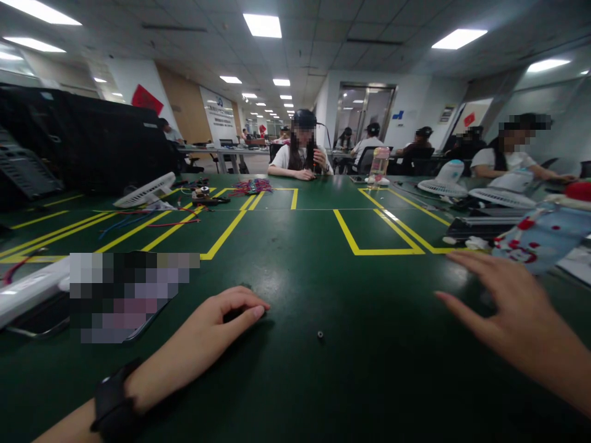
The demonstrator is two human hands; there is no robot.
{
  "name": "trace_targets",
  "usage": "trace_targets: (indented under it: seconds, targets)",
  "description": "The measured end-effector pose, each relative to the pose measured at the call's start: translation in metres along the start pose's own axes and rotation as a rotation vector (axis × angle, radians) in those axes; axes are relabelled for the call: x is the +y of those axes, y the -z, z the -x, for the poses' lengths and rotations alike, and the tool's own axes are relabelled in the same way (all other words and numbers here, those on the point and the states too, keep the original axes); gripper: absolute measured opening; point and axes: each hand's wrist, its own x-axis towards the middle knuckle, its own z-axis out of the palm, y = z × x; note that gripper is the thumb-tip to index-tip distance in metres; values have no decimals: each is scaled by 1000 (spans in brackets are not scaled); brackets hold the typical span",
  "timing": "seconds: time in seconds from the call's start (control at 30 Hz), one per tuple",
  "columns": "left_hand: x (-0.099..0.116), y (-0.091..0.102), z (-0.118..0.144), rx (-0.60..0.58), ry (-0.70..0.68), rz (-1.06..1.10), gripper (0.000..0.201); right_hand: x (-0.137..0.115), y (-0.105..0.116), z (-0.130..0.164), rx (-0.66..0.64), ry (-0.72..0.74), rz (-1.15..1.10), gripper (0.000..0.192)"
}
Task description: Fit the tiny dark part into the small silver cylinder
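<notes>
My left hand (231,317) rests low over the green table, its fingers curled and thumb tip meeting the forefinger in a pinch. Whatever lies between those fingertips, if anything, is too small or hidden to make out. A black band (115,400) circles that wrist. To the right of the left hand a small dark ring-shaped part (320,335) lies on the table, touched by neither hand. My right hand (503,301) is spread on the right side, thumb apart from the fingers, holding nothing. Just beyond it stands a light blue patterned bag or pouch (526,237).
Left of me lie a phone-like device (157,307) and a white fan part (37,289). Wires (253,186) and a white slatted piece (145,191) sit farther back. White fans (446,178) and a bottle (379,165) stand right. A person (300,154) sits opposite.
</notes>
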Motion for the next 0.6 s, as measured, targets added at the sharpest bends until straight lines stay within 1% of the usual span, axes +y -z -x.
trace_targets:
  seconds: [0.03,0.07,0.13,0.17,0.2,0.23,0.27,0.3,0.33,0.4,0.47,0.57,0.6]
  targets:
    - [0,-1,0,6,0,-8,23,-30,1,-7,-60,109,-134,52]
    - [0,-1,0,13,-1,-14,23,-59,1,-14,-164,192,-253,44]
    - [-2,-1,0,18,-2,-27,22,-114,-3,-25,-328,278,-467,42]
    - [-3,-1,0,19,-2,-33,22,-136,-7,-29,-394,310,-544,40]
    - [-4,-1,1,20,-2,-40,21,-154,-12,-33,-444,336,-604,34]
    - [-4,-1,1,23,-5,-46,21,-167,-16,-35,-480,357,-648,26]
    - [-5,-1,1,25,-9,-52,21,-174,-20,-38,-505,369,-678,19]
    - [-6,-1,2,25,-14,-56,20,-175,-22,-39,-520,360,-701,17]
    - [-6,0,2,25,-20,-56,20,-172,-23,-40,-527,327,-717,18]
    - [-7,-1,3,21,-26,-49,20,-149,-18,-41,-498,222,-718,19]
    - [-8,-1,3,15,-28,-38,20,-111,-9,-40,-388,127,-638,18]
    - [-9,-3,3,13,-33,-33,20,-41,7,-37,-136,13,-357,25]
    - [-9,-3,3,14,-34,-36,20,-19,12,-35,-78,-45,-254,28]
